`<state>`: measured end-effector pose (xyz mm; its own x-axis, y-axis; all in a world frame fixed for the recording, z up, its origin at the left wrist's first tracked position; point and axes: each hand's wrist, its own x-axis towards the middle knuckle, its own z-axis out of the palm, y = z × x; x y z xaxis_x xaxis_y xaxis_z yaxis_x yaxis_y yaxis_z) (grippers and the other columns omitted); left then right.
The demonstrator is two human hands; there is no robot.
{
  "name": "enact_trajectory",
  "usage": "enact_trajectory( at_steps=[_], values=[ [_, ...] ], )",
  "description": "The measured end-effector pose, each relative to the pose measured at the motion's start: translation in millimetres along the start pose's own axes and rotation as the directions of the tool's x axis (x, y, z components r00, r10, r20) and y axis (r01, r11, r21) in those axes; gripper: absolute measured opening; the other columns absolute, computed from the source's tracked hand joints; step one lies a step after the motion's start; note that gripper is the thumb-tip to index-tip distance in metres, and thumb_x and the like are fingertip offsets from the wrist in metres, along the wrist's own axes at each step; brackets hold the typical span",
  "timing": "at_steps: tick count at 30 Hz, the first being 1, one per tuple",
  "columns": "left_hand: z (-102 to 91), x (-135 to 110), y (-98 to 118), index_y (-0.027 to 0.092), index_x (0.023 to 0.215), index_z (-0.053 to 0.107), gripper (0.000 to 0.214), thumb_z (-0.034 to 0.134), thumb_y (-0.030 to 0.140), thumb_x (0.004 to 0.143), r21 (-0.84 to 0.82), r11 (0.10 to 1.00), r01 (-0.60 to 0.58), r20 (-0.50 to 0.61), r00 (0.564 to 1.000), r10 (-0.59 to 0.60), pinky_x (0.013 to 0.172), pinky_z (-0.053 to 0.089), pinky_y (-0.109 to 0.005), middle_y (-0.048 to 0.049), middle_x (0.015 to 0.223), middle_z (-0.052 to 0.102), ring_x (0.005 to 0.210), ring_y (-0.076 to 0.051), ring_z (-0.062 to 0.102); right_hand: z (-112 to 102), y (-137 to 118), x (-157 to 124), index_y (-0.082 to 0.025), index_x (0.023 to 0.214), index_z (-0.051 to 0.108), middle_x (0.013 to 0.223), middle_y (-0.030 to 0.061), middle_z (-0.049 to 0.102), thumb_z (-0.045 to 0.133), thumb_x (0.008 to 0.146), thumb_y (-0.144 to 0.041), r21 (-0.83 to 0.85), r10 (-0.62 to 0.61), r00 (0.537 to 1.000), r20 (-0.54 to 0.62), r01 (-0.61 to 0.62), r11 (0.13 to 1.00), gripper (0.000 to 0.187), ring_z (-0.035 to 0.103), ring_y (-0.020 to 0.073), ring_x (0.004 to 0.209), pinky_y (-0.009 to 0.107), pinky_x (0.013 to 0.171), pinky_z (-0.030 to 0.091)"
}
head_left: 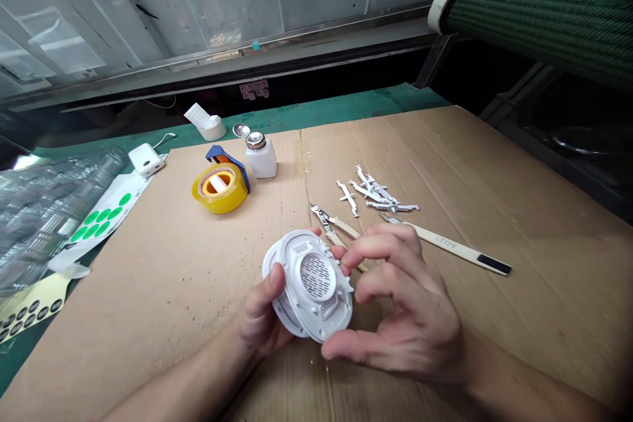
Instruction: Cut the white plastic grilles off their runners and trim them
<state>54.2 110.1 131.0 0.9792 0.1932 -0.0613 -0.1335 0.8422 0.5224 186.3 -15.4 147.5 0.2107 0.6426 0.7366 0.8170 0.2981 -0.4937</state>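
Note:
Two white oval plastic covers lie one against the other above the cardboard. The front plastic cover (341, 306) has a round slotted grille and small notches along one edge; the rear plastic cover (285, 322) shows only along the left. My left hand (262, 313) is closed around the pair, thumb on the left rim and fingertips showing behind. At the right rim, my right hand (410, 306) has its thumb on the lower edge and bent fingers against the side, gripping the front cover. Just beyond are side cutters (341, 225), partly hidden by the hands.
Several white plastic offcuts (376, 191) lie behind a craft knife (445, 241). To the left stand a yellow tape roll (220, 201) and a white pump bottle (262, 159). Green stickers (101, 214) and clear plastic bags (59, 191) cover the left side. A green conveyor belt (544, 6) overhangs upper right.

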Motion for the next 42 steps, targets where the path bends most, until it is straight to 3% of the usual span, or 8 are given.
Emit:
enact_trajectory(
  at_steps=[8, 14, 19, 23, 27, 29, 38, 42],
  values=[
    [-2.1, -2, 7, 0.023, 0.139, 0.054, 0.063, 0.072, 0.046, 0.082, 0.022, 1.0, 0.02, 0.121, 0.992, -0.023, 0.098, 0.052, -0.037, -0.0118, 0.125, 0.069, 0.113, -0.026, 0.067, -10, -5, 0, -0.016, 0.094, 0.055, 0.094, 0.0074, 0.06, 0.038, 0.105, -0.034, -0.059, -0.077, 0.996, -0.043, 0.074, 0.995, 0.027, 0.053, 0.02, 0.095, 0.04, 0.088, 0.045],
    [-6.5, -8, 33, 0.021, 0.139, 0.054, 0.065, 0.064, 0.056, 0.085, -0.009, 0.998, 0.059, 0.129, 0.99, -0.058, 0.094, 0.055, -0.038, -0.0152, 0.133, 0.064, 0.115, -0.026, 0.065, -11, 19, -2, -0.018, 0.093, 0.056, 0.093, 0.0039, 0.057, 0.047, 0.097, -0.009, 0.011, 0.17, 0.969, -0.181, -0.171, 0.985, 0.013, 0.058, 0.0152, 0.09, 0.032, 0.082, 0.047],
    [-10.2, -13, 68, 0.019, 0.134, 0.059, 0.064, 0.065, 0.056, 0.082, 0.07, 0.993, -0.094, 0.016, 0.996, 0.093, 0.088, 0.058, -0.042, -0.0176, 0.125, 0.068, 0.107, -0.029, 0.068, -8, 34, -5, -0.021, 0.11, 0.058, 0.093, 0.002, 0.062, 0.057, 0.095, -0.015, -0.042, 0.309, 0.939, -0.152, -0.318, 0.947, 0.016, 0.062, 0.0138, 0.086, 0.027, 0.077, 0.051],
    [-14.2, -17, 85, 0.018, 0.131, 0.06, 0.066, 0.07, 0.055, 0.077, 0.143, 0.969, -0.202, -0.091, 0.972, 0.216, 0.081, 0.06, -0.046, -0.0195, 0.121, 0.069, 0.101, -0.031, 0.07, -13, 39, -5, -0.022, 0.096, 0.066, 0.068, -0.0051, 0.062, 0.061, 0.095, -0.018, -0.164, 0.34, 0.932, -0.128, -0.358, 0.919, 0.007, 0.059, 0.0089, 0.059, 0.021, 0.059, 0.047],
    [-16.4, -15, 86, 0.017, 0.128, 0.062, 0.064, 0.071, 0.054, 0.077, 0.119, 0.972, -0.202, -0.103, 0.971, 0.215, 0.079, 0.061, -0.045, -0.0197, 0.119, 0.07, 0.099, -0.031, 0.07, -19, 48, -1, -0.021, 0.098, 0.068, 0.098, 0.0044, 0.069, 0.058, 0.095, -0.024, -0.288, 0.319, 0.93, -0.185, -0.361, 0.887, 0.01, 0.066, 0.0165, 0.088, 0.028, 0.077, 0.052],
    [-17.0, -14, 85, 0.015, 0.126, 0.064, 0.061, 0.068, 0.053, 0.079, 0.101, 0.981, -0.166, -0.1, 0.979, 0.176, 0.078, 0.061, -0.043, -0.0198, 0.117, 0.071, 0.097, -0.031, 0.071, -28, 53, 2, -0.02, 0.097, 0.068, 0.091, 0.0044, 0.07, 0.057, 0.096, -0.029, -0.356, 0.358, 0.916, -0.18, -0.4, 0.845, 0.013, 0.067, 0.0169, 0.079, 0.028, 0.07, 0.051],
    [-25.2, -11, 74, 0.013, 0.138, 0.055, 0.064, 0.046, 0.056, 0.092, -0.002, 0.999, 0.046, 0.064, 0.997, -0.046, 0.082, 0.057, -0.039, -0.0157, 0.126, 0.066, 0.102, -0.029, 0.068, -81, 74, 2, -0.022, 0.067, 0.063, 0.063, -0.0021, 0.065, 0.073, 0.073, -0.024, -0.618, 0.62, 0.739, 0.263, -0.365, 0.697, 0.012, 0.058, 0.0168, 0.05, 0.025, 0.044, 0.033],
    [-26.4, -6, 56, 0.011, 0.135, 0.057, 0.065, 0.055, 0.056, 0.088, -0.073, 0.979, 0.191, 0.133, 0.975, -0.18, 0.08, 0.059, -0.037, -0.0166, 0.126, 0.065, 0.101, -0.029, 0.068, -79, 74, -2, -0.022, 0.072, 0.061, 0.07, 0.0001, 0.065, 0.058, 0.087, -0.023, -0.58, 0.594, 0.715, 0.369, -0.322, 0.748, 0.015, 0.061, 0.0186, 0.063, 0.028, 0.054, 0.04]
  ],
)
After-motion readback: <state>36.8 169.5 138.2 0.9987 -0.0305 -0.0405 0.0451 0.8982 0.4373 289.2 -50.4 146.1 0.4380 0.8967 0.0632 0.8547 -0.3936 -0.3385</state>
